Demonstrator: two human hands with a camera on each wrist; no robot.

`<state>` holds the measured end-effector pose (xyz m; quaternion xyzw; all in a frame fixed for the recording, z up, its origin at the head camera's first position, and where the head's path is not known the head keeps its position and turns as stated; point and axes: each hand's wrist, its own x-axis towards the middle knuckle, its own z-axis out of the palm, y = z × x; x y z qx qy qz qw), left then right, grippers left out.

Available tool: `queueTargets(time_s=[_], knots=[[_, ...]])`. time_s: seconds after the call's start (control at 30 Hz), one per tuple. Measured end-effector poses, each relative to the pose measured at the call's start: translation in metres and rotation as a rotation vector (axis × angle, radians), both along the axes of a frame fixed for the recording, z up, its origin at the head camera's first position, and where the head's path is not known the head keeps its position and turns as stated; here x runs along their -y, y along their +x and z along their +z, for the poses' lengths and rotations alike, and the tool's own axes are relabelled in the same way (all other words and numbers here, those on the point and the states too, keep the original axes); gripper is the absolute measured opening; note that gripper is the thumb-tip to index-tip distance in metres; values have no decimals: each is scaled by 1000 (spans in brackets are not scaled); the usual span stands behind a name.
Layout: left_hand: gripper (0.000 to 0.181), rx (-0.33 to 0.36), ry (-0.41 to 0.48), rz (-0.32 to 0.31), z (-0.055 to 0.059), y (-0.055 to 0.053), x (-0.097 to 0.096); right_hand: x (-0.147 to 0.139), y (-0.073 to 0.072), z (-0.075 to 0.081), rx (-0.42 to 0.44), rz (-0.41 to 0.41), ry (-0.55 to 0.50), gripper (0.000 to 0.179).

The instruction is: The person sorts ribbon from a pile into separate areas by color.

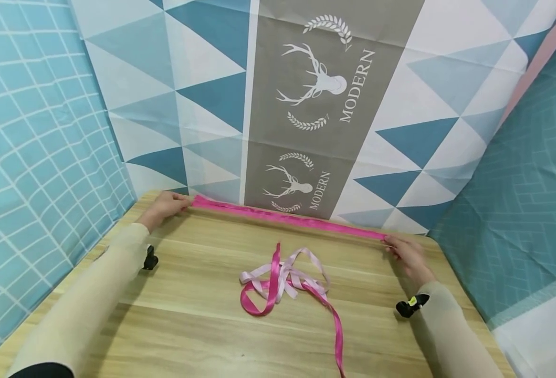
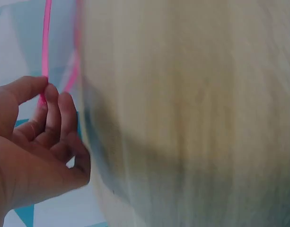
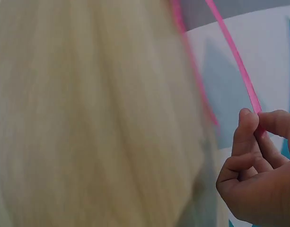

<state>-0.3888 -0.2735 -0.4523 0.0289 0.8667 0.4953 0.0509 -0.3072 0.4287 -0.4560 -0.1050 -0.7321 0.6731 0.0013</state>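
A bright pink ribbon (image 1: 287, 216) stretches nearly straight across the back of the table, between my two hands. My left hand (image 1: 165, 206) pinches its left end between thumb and forefinger. At the other end, my right hand (image 1: 407, 255) pinches it the same way. Both wrist views show the held ribbon (image 2: 45, 42) leading away from the fingertips, with the other fingers loosely bent. Beside it, a second pink strip (image 3: 194, 71) runs along the table's back edge, blurred in the right wrist view.
Mid-table lies a loose tangle of pale pink ribbon (image 1: 284, 275) and a darker pink ribbon (image 1: 338, 336), whose tail trails toward the front edge. The wood-grain table (image 1: 202, 325) meets a patterned cloth (image 1: 296, 121) behind, with blue cloth (image 1: 27, 131) at the left side.
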Motion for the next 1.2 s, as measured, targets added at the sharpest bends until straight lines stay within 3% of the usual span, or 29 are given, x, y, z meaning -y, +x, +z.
queueTargets(time_s=[0.1, 0.2, 0.37, 0.83, 0.9, 1.07, 1.13, 1.2], knots=[[30, -36, -71, 17, -4, -2, 0, 0, -4, -4, 6, -1, 200, 44], [34, -70, -155, 36, -6, -2, 0, 1, -3, -5, 8, 18, 354, 44], [37, -80, -236, 47, -7, -3, -3, 3, -1, -3, 13, 23, 446, 39], [43, -7, -259, 23, 2, 3, 0, 8, -2, -9, 3, -2, 522, 30], [43, 5, -252, 13, 4, 3, 1, 7, -1, -6, 12, 23, 519, 31], [36, 37, -233, -20, 11, 2, 4, 1, 1, 9, 30, 170, 437, 37], [35, 27, -242, -38, 15, 3, 5, -2, 5, 16, 26, 203, 399, 41], [44, -12, -267, -53, 21, 7, 4, -4, 10, 23, 20, 187, 390, 44]])
